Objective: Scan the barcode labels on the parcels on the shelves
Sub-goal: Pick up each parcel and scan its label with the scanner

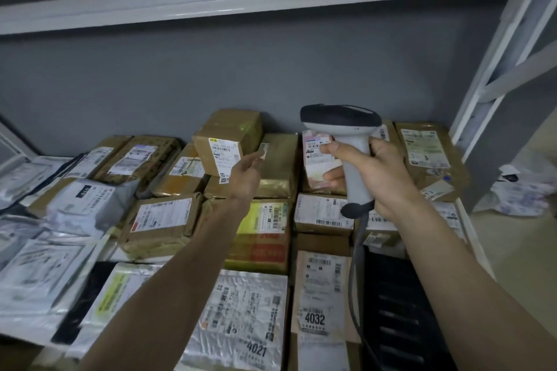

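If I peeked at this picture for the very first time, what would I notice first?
Probably the grey barcode scanner in the middle, gripped by the right hand and aimed toward the back wall. Next, the left hand reaching out beside it, pinching a small sticker near a brown box stacked on top. All around lie parcels, like the silver bag marked 4021 at the front.

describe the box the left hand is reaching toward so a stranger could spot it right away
On the parcel shelf against the grey wall, look to the back row near the middle, left of the scanner that the right hand grips. The small brown cardboard box sits perched on other parcels, just beyond the left hand. It alone stands taller than its neighbours, with a white label facing forward.
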